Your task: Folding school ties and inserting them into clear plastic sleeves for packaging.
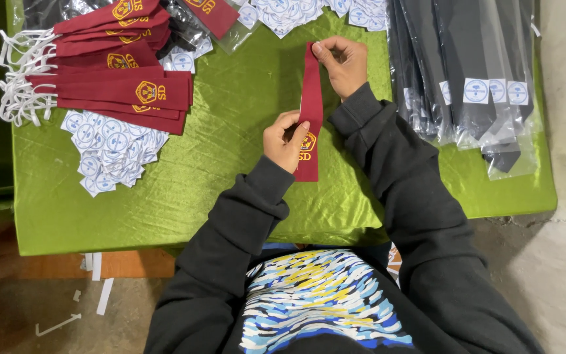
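Right hand (343,62) pinches top end of maroon cloth necktie with gold emblem (310,108); left hand (285,139) pinches lower part beside emblem. Tie stretched lengthwise over green satin tablecloth (230,98), frame centre. Looks like straightening/checking step; next move likely needs both ends kept taut and flat. Upper left: stack of same maroon ties with white elastic loops (109,82), pile of round white-blue paper labels (109,151) below it. Right: bagged dark ties (466,65). Centre cloth unobstructed.
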